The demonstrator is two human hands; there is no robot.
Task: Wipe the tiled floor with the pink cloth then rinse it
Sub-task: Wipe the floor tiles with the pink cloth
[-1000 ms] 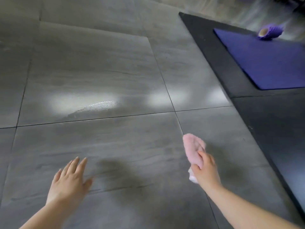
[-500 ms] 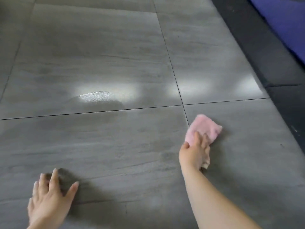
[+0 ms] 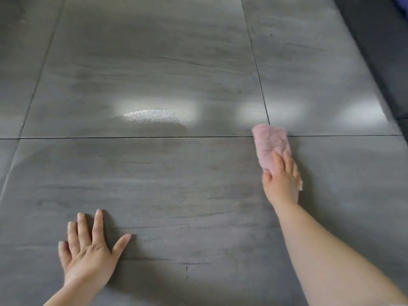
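Observation:
The pink cloth [image 3: 269, 145] lies folded flat on the grey tiled floor [image 3: 154, 184], right where two grout lines cross. My right hand [image 3: 281, 180] presses down on its near half, fingers laid over the fabric. My left hand [image 3: 88, 252] rests palm down on the tile at the lower left, fingers spread, holding nothing. A wet patch [image 3: 150, 114] glistens on the tile beyond the horizontal grout line, left of the cloth.
A black mat [image 3: 384, 47] borders the tiles along the upper right. Bright light reflections sit on the far tiles near the wet patch.
My right hand has lowered the cloth onto the floor and pushed it forward to the grout crossing. My left hand has come down flat on the tile. The view tilted downward.

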